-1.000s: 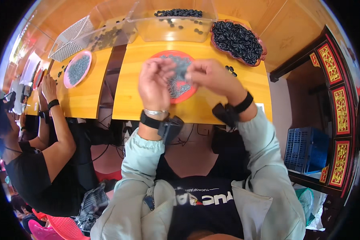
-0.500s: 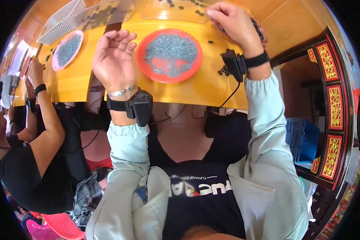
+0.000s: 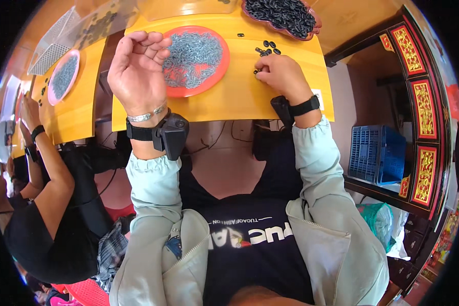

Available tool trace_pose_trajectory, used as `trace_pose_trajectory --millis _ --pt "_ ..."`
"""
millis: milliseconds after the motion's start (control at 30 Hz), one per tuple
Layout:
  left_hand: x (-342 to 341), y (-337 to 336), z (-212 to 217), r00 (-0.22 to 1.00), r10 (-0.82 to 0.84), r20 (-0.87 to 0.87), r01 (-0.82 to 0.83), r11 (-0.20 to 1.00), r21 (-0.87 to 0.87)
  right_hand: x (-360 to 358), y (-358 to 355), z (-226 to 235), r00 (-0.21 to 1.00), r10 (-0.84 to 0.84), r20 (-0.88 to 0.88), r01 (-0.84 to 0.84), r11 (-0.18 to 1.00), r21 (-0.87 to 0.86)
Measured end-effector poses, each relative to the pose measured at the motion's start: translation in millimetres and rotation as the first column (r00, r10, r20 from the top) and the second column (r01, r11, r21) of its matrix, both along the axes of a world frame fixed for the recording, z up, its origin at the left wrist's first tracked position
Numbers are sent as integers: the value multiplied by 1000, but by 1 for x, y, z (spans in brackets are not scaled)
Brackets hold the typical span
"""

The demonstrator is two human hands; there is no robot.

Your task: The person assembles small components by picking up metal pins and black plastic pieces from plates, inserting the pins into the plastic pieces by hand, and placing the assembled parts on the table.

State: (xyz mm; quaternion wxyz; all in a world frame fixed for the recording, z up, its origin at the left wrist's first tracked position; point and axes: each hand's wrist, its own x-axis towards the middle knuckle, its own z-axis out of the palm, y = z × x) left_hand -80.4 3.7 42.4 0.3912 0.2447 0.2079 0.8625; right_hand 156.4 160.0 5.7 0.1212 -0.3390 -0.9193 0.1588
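White perforated basket: stands far left, on the left table.
Pink plate: sits just nearer, heaped with gray pieces.
Clear bin: stands far, right of the basket; shows dark round pieces through its wall.
Red plate: lies on the main table, left of its middle; holds slim silvery pieces, with some red bottom showing on the near side.
Scalloped tray: stands far right, dark red, heaped with black pieces.
Gap: runs between the two tables.
Room for moving: yellow wood between red plate and right hand, and along the near edge.
Co-worker's arm: reaches over the left table, well apart from both own hands.
Left hand: released, palm exposed, fingers loosely curled; overlaps the red plate's left rim in view, contact cannot be told.
Loose black pieces: lie right of the red plate, just beyond the right hand.
Right hand: thumb and fingertips bent together at a small black piece; grasping or only touching, cannot tell.
Blue crate: stands beyond the main table's right edge.
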Motion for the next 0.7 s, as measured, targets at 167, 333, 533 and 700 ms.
trace_pose_trajectory --millis 167,333,533,700 --pt "6 2 -1 999 -38 -36 37 999 -32 -8 -2 -3 997 -33 66 30 998 51" --pt "1 0 -1 1000 -27 -12 26 999 -45 -14 -3 -5 996 -48 78 40 994 102" --pt "5 7 -4 999 -11 -40 7 995 -96 -22 1 -3 998 -50 24 46 989 139" --pt "29 20 -19 971 -95 -221 -13 898 -440 -49 -15 36 845 80 -528 -228 948 -221"
